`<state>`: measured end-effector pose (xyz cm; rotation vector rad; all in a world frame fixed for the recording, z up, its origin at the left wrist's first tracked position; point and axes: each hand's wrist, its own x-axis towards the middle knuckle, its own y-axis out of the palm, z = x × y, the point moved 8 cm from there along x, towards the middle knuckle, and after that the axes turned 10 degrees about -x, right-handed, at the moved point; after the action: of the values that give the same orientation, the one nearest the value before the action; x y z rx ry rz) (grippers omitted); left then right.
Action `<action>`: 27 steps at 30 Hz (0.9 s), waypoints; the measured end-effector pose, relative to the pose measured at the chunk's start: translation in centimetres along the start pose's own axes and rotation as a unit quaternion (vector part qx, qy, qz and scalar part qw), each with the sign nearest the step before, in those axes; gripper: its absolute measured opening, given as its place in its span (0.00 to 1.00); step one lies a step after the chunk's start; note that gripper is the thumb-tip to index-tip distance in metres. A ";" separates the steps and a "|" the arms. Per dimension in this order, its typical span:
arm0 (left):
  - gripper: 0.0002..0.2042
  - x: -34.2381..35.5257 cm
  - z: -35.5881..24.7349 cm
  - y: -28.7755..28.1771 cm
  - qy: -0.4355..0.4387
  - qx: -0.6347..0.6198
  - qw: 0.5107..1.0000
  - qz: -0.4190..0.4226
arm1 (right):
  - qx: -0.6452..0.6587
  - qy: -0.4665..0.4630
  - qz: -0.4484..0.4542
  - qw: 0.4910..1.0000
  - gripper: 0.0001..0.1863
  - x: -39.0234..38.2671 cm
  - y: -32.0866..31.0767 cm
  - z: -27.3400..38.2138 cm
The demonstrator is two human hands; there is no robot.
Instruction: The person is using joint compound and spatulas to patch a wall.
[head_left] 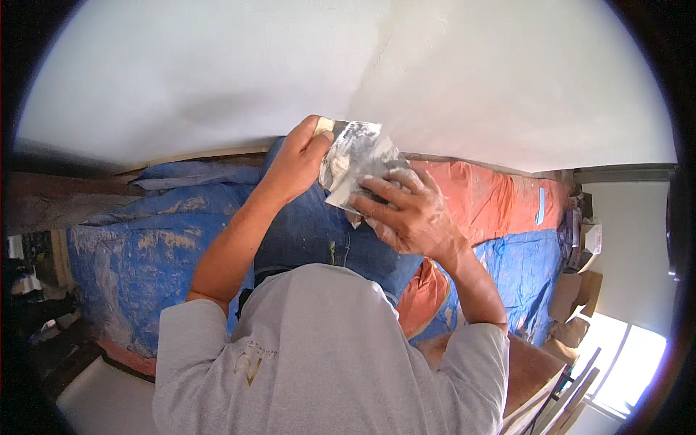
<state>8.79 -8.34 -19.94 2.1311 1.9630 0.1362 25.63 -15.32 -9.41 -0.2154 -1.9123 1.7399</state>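
My left hand [296, 161] grips a wide flat putty scraper [354, 132] by its pale yellowish grip, with the thumb on top. White paste is smeared thickly over its metal face. My right hand [410, 210] lies over a thin grey metal blade [378, 161], fingers spread along its face and the thumb out of sight. That blade overlaps the scraper, and white paste sits between and around them. Whitish residue coats the right fingers and knuckles. Both hands are in front of my body, close to the wall.
A pale wall [464, 80] with a faint vertical seam rises ahead. Creased blue tarp [159, 246] and orange-red sheeting [478, 196] cover the surface below, with a light blue strip [541, 206] on it. Cardboard boxes [576, 296] stand at right, near a wooden board [533, 373] and a bright window [627, 362].
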 end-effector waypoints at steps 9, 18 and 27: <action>0.13 -2.8 1.3 -6.9 0.039 -0.241 0.960 -0.134 | 0.227 0.336 -0.259 0.877 0.19 -3.0 -3.0 -7.8; 0.13 -4.7 2.0 -5.6 0.006 -0.253 0.962 -0.100 | -0.295 0.193 -0.471 0.808 0.20 6.3 -14.7 -10.1; 0.10 -5.0 2.7 -6.6 0.009 -0.275 0.952 -0.136 | -0.294 0.187 -0.529 0.774 0.20 9.0 -13.1 -14.1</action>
<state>2.53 -13.10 -23.63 1.5016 1.9152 0.5780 27.98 -0.82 6.01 0.2564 -1.6531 0.3012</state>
